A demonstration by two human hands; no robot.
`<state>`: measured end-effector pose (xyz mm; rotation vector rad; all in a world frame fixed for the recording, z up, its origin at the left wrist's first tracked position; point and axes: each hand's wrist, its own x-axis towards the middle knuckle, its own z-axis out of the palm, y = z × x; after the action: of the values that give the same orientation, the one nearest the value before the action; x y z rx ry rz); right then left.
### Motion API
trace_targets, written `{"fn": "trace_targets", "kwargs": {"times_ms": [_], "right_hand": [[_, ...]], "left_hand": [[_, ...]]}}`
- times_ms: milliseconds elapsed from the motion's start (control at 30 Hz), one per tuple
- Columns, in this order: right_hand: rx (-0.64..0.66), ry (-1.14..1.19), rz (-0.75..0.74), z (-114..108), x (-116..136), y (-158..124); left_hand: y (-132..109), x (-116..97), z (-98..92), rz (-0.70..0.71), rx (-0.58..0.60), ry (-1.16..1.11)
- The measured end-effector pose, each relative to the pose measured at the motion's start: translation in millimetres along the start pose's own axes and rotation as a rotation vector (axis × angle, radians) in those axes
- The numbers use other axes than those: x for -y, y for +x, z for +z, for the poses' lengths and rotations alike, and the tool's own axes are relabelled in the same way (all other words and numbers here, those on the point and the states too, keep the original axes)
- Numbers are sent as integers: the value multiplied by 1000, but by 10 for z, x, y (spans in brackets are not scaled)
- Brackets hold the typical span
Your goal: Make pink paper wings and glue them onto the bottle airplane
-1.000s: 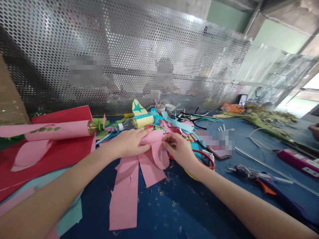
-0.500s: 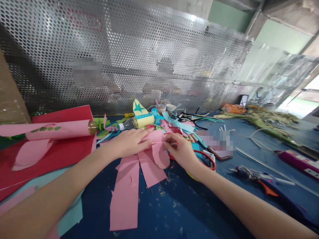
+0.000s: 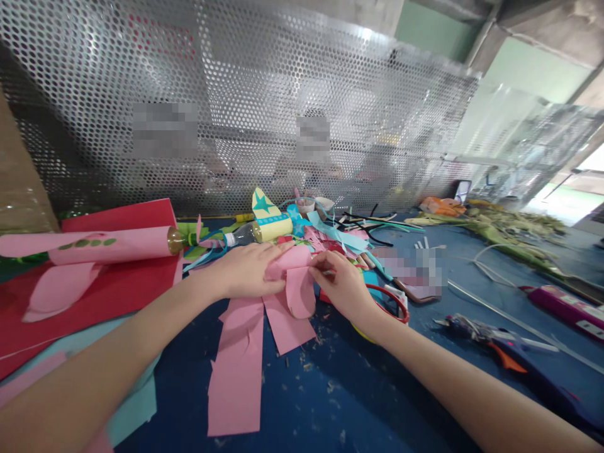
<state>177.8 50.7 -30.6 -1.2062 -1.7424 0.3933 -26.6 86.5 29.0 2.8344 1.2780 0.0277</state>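
A curled piece of pink paper (image 3: 293,259) is between my hands over the blue table. My left hand (image 3: 248,269) grips it from the left, thumb in front and fingers behind. My right hand (image 3: 343,282) pinches its right edge with thumb and fingertips. From the curl a rounded pink flap (image 3: 301,294) hangs down. Beneath it lie a long pink paper strip (image 3: 238,377) and a shorter pink piece (image 3: 287,330). Just behind my left hand lies a small bottle (image 3: 268,229) dressed in yellow paper with blue stars.
A pink-wrapped bottle (image 3: 113,244) rests on red paper (image 3: 141,286) at left. At right lie a blue glue gun (image 3: 514,355), a phone (image 3: 419,280), a purple object (image 3: 564,305) and leafy stalks (image 3: 500,233). A perforated metal sheet (image 3: 264,94) stands behind the table.
The pink flap has swung slightly left and up, and more of the curl's left end shows at my left fingers. My right hand has hardly moved.
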Motion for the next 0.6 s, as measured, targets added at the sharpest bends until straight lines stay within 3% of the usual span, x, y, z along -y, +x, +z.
{"fn": "trace_targets", "kwargs": {"times_ms": [600], "right_hand": [[36, -116, -147, -34, -5, -9]], "left_hand": [[17, 19, 31, 7, -51, -20]]}}
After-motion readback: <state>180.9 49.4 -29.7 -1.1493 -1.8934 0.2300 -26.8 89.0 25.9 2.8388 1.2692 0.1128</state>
